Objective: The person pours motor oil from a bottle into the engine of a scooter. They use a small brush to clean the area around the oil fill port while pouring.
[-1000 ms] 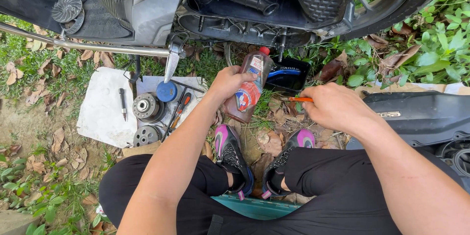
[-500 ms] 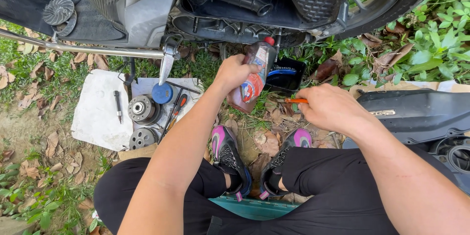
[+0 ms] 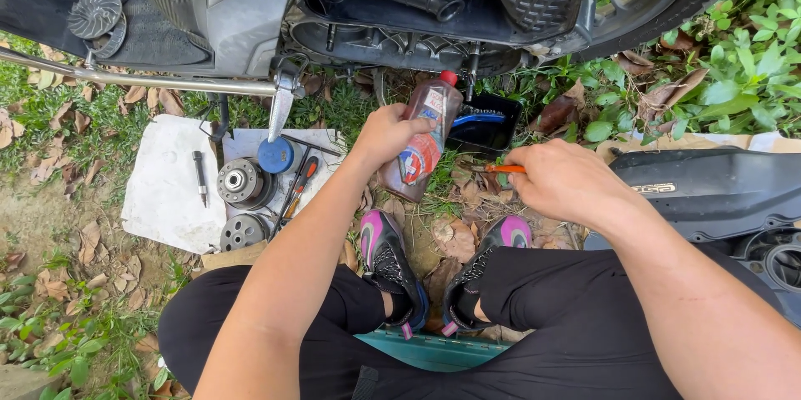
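My left hand (image 3: 385,135) grips a brown plastic bottle (image 3: 421,143) with a red cap and a coloured label, held tilted in front of me. To its right, my right hand (image 3: 567,181) is closed on a small tool with an orange handle (image 3: 506,170), pointing left toward the bottle. Both hands hover above leaf-strewn ground, just under the open underside of a scooter (image 3: 417,8). A black drain tray (image 3: 484,123) with something blue in it lies on the grass behind the bottle.
A white board (image 3: 167,191) at left carries round metal clutch parts (image 3: 240,183), a blue cap (image 3: 275,155), a screwdriver (image 3: 300,183) and a black pen-like tool (image 3: 200,176). A black body panel (image 3: 709,191) lies at right. My pink-and-black shoes (image 3: 388,262) rest below.
My left hand has shifted slightly with the bottle, bringing it a little lower and closer to the right hand. The camera view has shifted slightly.
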